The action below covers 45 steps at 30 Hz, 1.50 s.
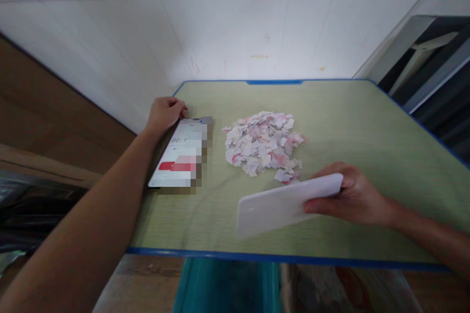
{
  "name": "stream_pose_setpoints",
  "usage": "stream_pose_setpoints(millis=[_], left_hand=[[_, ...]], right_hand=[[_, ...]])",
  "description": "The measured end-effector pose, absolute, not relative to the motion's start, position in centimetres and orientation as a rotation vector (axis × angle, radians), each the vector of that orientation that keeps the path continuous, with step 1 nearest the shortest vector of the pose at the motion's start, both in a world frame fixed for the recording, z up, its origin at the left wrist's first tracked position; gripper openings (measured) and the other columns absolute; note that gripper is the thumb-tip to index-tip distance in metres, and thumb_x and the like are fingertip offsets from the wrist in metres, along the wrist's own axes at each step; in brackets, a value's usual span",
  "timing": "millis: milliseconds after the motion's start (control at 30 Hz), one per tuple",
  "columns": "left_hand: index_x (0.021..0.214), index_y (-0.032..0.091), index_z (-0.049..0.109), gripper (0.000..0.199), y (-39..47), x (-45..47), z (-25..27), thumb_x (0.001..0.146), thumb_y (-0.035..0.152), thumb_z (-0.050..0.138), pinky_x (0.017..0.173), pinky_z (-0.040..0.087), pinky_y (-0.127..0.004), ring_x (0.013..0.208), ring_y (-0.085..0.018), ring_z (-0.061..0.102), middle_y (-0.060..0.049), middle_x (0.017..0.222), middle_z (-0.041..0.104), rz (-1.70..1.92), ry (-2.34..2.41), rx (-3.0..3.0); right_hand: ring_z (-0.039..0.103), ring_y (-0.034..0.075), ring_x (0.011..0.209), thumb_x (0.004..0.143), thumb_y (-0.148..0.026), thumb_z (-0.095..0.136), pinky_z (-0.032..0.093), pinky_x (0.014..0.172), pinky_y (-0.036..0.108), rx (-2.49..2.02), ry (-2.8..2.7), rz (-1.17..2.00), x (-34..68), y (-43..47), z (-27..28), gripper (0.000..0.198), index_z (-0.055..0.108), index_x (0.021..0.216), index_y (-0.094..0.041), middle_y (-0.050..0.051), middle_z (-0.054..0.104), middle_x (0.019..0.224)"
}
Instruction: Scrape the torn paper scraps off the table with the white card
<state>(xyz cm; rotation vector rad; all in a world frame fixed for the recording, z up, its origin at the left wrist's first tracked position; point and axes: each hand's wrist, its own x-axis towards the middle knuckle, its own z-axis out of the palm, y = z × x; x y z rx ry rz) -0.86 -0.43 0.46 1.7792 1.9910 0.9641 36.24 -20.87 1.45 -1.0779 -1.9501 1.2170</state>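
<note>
My right hand [345, 195] grips a flat white piece with rounded corners [275, 208], thumb on its near face and fingers behind. It is held tilted above the front part of the table; whether it is card or plastic I cannot tell. Just beyond it lies a heap of small torn paper scraps [262, 142], white and pinkish. At the table's left edge rests my left hand [167, 113], its fingers curled, beside the top of a phone [179, 151]. What those fingers hold, if anything, is hidden. The lit phone screen shows a timer and a red button, its right side blurred out.
The light green table [352, 122] has a blue rim. A teal bin [229, 286] stands below its front edge. Behind rises a white wall [235, 34]. At the left is a brown wooden panel [55, 102], and dark metal framing [436, 68] stands at the right.
</note>
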Motion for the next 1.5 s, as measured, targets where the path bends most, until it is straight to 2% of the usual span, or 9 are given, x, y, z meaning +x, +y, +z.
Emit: stream_pose_setpoints(millis=[267,400,567,967,1100,1200,1267,1333,1500], left_hand=[[0.070,0.015,0.062,0.010,-0.5,-0.8,0.4,0.073,0.020,0.054,0.057,0.036,-0.024,0.058,-0.012,0.050,0.000,0.062,0.055,0.968,1.993,1.746],[0.069,0.015,0.061,0.011,-0.2,-1.1,0.1,0.074,0.021,0.054,0.057,0.037,-0.025,0.058,-0.012,0.050,0.000,0.062,0.056,0.975,1.973,1.779],[0.074,0.015,0.063,0.012,-0.2,-1.3,0.1,0.074,0.023,0.054,0.058,0.037,-0.025,0.061,-0.013,0.050,-0.001,0.064,0.057,0.947,1.964,1.788],[0.073,0.014,0.063,0.012,-0.5,-1.0,0.6,0.075,0.022,0.053,0.059,0.037,-0.026,0.060,-0.012,0.050,-0.001,0.063,0.055,0.935,1.966,1.805],[0.073,0.015,0.063,0.013,-0.4,-1.2,0.4,0.075,0.024,0.053,0.062,0.040,-0.027,0.064,-0.015,0.053,-0.002,0.066,0.058,0.921,1.965,1.828],[0.073,0.019,0.063,0.013,-0.2,-1.3,0.3,0.074,0.029,0.055,0.067,0.044,-0.029,0.072,-0.020,0.059,-0.004,0.068,0.061,0.907,2.019,1.805],[0.073,0.021,0.063,0.013,-0.3,-1.2,0.3,0.073,0.031,0.055,0.069,0.045,-0.031,0.077,-0.023,0.062,-0.005,0.069,0.062,0.897,2.042,1.785],[0.072,0.021,0.062,0.013,-0.5,-1.1,0.4,0.072,0.032,0.055,0.069,0.046,-0.031,0.077,-0.023,0.062,-0.005,0.069,0.062,0.889,2.040,1.784],[0.074,0.021,0.062,0.015,-0.7,-0.9,0.6,0.073,0.034,0.055,0.067,0.046,-0.030,0.076,-0.023,0.062,-0.006,0.070,0.063,0.870,2.063,1.756]], right_hand=[[0.064,0.015,0.056,0.074,-0.043,0.080,0.052,0.047,0.023,-1.314,-1.610,1.112,36.6,-20.3,2.0,0.022,0.077,0.071,-0.021,0.000,0.073,0.068],[0.061,0.014,0.051,0.075,-0.040,0.078,0.050,0.044,0.021,-1.319,-1.656,1.207,36.4,-20.4,1.7,0.021,0.076,0.066,-0.021,0.000,0.071,0.063],[0.061,0.014,0.053,0.071,-0.037,0.083,0.053,0.047,0.022,-1.276,-1.693,1.377,35.9,-21.1,1.5,0.016,0.079,0.073,-0.022,0.000,0.072,0.067],[0.041,0.007,0.043,0.068,-0.035,0.085,0.033,0.036,0.018,-1.273,-1.765,1.493,35.7,-22.1,1.6,0.025,0.068,0.058,-0.019,-0.003,0.052,0.050],[0.046,0.009,0.043,0.067,-0.033,0.086,0.037,0.037,0.019,-1.234,-1.809,1.437,35.7,-22.3,1.7,0.022,0.070,0.057,-0.021,-0.003,0.055,0.050],[0.054,0.011,0.045,0.064,-0.031,0.088,0.044,0.040,0.019,-1.162,-1.780,1.473,36.1,-21.7,1.8,0.015,0.076,0.064,-0.022,-0.002,0.065,0.055],[0.059,0.013,0.048,0.061,-0.032,0.089,0.049,0.043,0.021,-1.152,-1.672,1.454,36.9,-20.8,2.0,0.017,0.079,0.072,-0.022,0.000,0.071,0.062],[0.061,0.013,0.050,0.058,-0.033,0.090,0.052,0.046,0.022,-1.208,-1.512,1.345,38.2,-19.7,2.2,0.021,0.078,0.069,-0.019,0.001,0.073,0.064],[0.059,0.010,0.047,0.059,-0.032,0.090,0.045,0.044,0.018,-1.330,-1.338,1.193,41.8,-17.4,3.0,0.017,0.079,0.066,-0.021,0.001,0.072,0.061]])
